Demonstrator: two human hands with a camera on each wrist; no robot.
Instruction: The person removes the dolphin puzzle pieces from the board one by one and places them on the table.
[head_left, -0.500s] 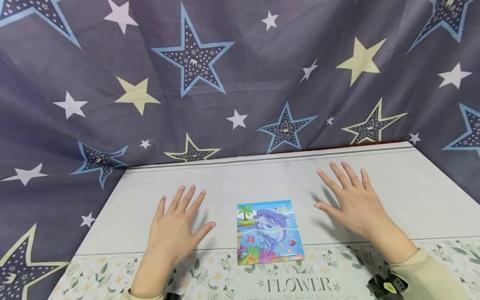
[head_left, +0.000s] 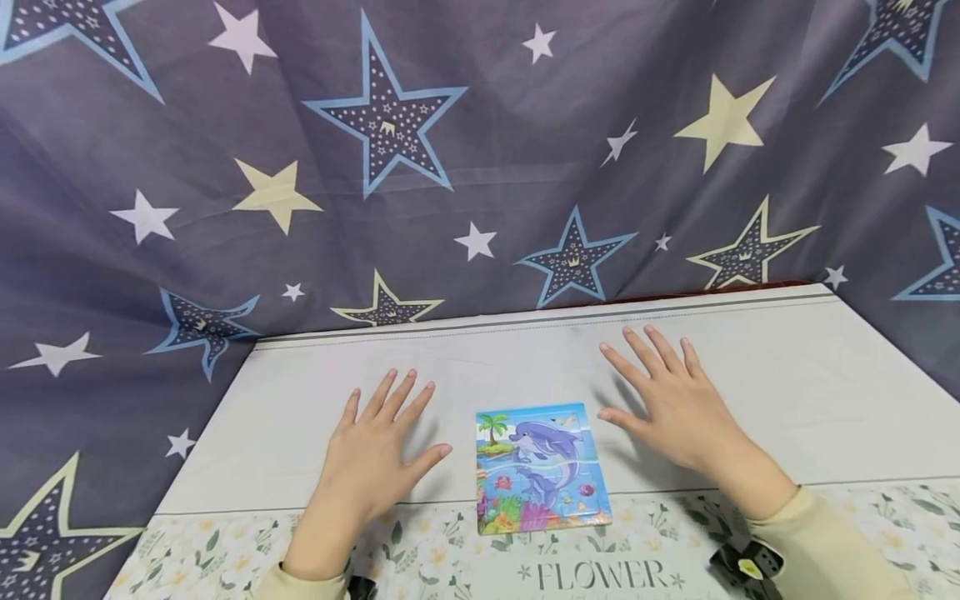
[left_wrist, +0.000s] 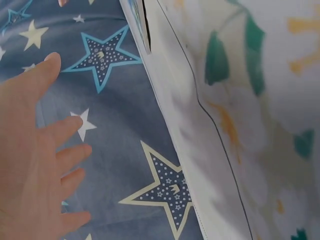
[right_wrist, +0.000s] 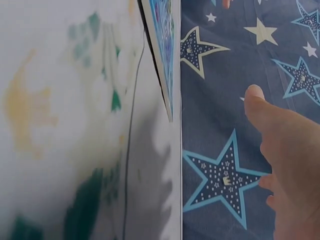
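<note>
A square jigsaw puzzle with a purple dolphin, a palm tree and coral lies on the table between the two hands. To its left is the left hand, palm down with its fingers spread, holding nothing. The right hand is spread in the same way to the puzzle's right, also without anything in it. Both cast shadows on the cloth and stay apart from the puzzle. The left wrist view shows the left hand side-on above the table; in the right wrist view the right hand appears likewise.
A white tablecloth covers the table, with a flowered band and the word FLOWER along the near side. Behind the table's far edge hangs a dark curtain printed with stars. Each wrist wears a small black device.
Both hands have moved inward toward the puzzle, the left one rightward and the right one leftward. Their fingers remain spread, and the puzzle lies as before.
</note>
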